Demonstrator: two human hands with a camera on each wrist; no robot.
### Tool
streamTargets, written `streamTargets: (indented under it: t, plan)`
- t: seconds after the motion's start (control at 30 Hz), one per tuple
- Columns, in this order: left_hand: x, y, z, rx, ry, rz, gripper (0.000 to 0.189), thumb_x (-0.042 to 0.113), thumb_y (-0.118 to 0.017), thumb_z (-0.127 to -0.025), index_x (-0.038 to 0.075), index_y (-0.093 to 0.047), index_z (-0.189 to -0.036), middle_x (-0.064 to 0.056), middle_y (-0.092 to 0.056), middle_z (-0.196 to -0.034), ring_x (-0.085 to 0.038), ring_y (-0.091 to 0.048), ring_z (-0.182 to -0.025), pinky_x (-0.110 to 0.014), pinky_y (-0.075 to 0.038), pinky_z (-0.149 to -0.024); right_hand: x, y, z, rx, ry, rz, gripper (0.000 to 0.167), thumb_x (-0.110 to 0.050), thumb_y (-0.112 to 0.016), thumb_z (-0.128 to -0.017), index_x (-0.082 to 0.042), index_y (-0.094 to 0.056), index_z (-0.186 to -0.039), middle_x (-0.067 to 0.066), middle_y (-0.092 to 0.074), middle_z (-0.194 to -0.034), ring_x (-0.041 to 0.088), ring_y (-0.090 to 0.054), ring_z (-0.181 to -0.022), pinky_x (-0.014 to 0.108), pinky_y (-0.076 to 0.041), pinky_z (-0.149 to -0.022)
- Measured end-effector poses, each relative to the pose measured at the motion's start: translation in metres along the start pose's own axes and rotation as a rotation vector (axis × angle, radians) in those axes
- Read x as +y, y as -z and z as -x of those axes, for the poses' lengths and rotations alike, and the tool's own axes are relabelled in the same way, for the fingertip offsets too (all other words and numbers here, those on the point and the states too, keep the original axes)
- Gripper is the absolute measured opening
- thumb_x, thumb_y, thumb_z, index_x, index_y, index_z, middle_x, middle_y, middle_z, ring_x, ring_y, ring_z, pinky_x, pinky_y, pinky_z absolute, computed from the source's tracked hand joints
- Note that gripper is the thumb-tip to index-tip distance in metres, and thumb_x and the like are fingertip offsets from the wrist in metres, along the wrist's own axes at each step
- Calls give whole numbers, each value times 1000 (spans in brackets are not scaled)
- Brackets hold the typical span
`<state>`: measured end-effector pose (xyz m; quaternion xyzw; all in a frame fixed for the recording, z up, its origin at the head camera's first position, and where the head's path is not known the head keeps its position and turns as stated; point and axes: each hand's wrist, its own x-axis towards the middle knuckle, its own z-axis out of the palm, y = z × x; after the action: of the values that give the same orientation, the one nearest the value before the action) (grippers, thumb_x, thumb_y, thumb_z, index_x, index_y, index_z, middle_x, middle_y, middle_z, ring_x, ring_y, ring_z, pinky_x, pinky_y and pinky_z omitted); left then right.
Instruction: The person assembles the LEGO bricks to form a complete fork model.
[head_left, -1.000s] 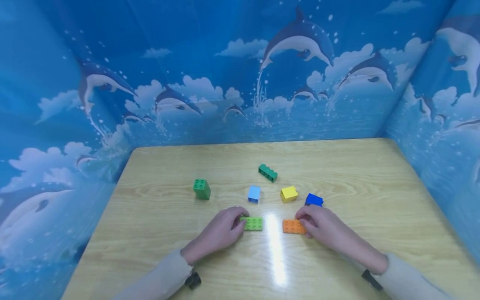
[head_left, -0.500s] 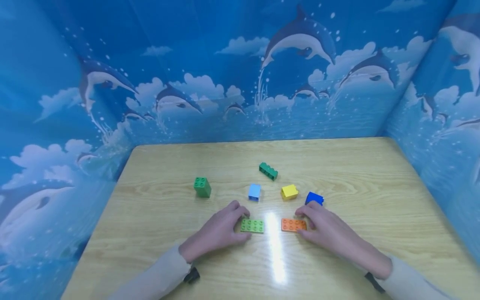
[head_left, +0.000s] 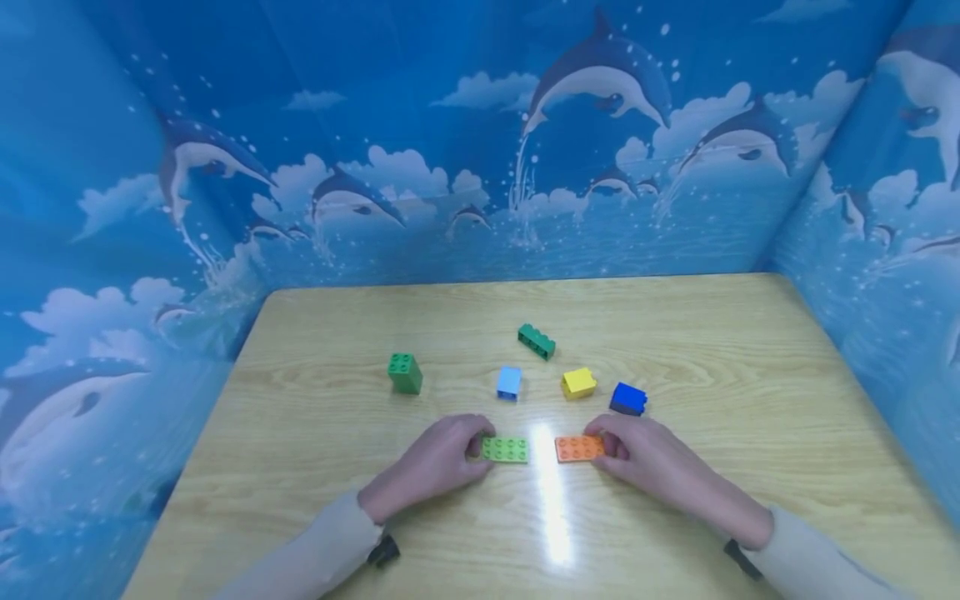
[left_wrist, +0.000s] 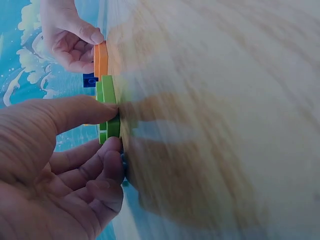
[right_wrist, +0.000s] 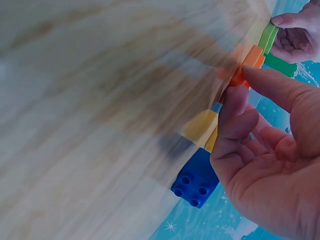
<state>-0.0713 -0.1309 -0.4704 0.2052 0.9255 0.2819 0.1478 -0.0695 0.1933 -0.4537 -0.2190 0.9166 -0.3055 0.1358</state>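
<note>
A flat lime-green toy brick (head_left: 506,450) lies studs up on the table, its left end between the thumb and fingers of my left hand (head_left: 438,454). In the left wrist view the thumb presses one side of the lime-green brick (left_wrist: 108,87) and a fingertip the other. Across a short gap, in line with it, lies a flat orange brick (head_left: 577,448). My right hand (head_left: 637,446) pinches its right end; in the right wrist view the thumb and forefinger meet on the orange brick (right_wrist: 255,57).
Behind the hands stand a tall green brick (head_left: 406,374), a light blue brick (head_left: 508,382), a yellow brick (head_left: 578,383) and a dark green brick (head_left: 536,342) on its side. A dark blue brick (head_left: 628,399) lies just beyond the right hand. Dolphin-print curtains surround the wooden table (head_left: 337,325).
Both hands were spread wider around the bricks half a second ago and have closed on their ends. The orange brick has shifted slightly left, towards the lime-green one.
</note>
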Motion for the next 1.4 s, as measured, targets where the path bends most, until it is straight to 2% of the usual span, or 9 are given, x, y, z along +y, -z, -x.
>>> streamTargets:
  t: [0.2, 0.4, 0.87, 1.17, 1.4]
  plan:
    - [1, 1, -1, -10, 8, 95, 40, 11, -91, -89, 2, -75, -125, 10, -62, -84, -5, -59, -74, -23, -55, -69, 0, -1, -4, -50, -26, -88, 36, -11, -86, -94, -7, -75, -128, -10, -61, -86, 8, -56, -72, 26, -51, -62]
    - [4, 3, -2, -39, 39, 164, 40, 10, -89, -91, 1, -73, -126, 9, -63, -85, -6, -61, -74, -24, -56, -67, -3, -2, -7, -89, -42, -168, 37, -10, -84, -95, -6, -74, -130, -8, -64, -88, 11, -59, -76, 27, -54, -66]
    - [7, -1, -5, -30, 23, 175, 39, 8, -88, -91, 0, -73, -126, 9, -63, -85, -6, -60, -74, -23, -56, -68, -5, -9, -13, -86, 4, -194, 35, -8, -84, -95, -5, -73, -128, -9, -64, -89, 9, -60, -77, 27, -55, -67]
    - [10, 0, -4, -39, 47, 165, 39, 8, -88, -92, 1, -73, -127, 9, -62, -84, -7, -60, -74, -23, -56, -67, -6, -10, -13, -86, -7, -201, 36, -7, -84, -95, -4, -73, -129, -8, -64, -88, 10, -60, -76, 26, -55, -65]
    - [9, -1, -5, -35, 43, 156, 39, 7, -88, -91, 1, -73, -127, 8, -62, -83, -7, -60, -73, -23, -56, -66, -7, -11, -14, -86, -20, -200, 37, -6, -84, -95, -4, -72, -130, -7, -65, -88, 11, -61, -76, 26, -55, -65]
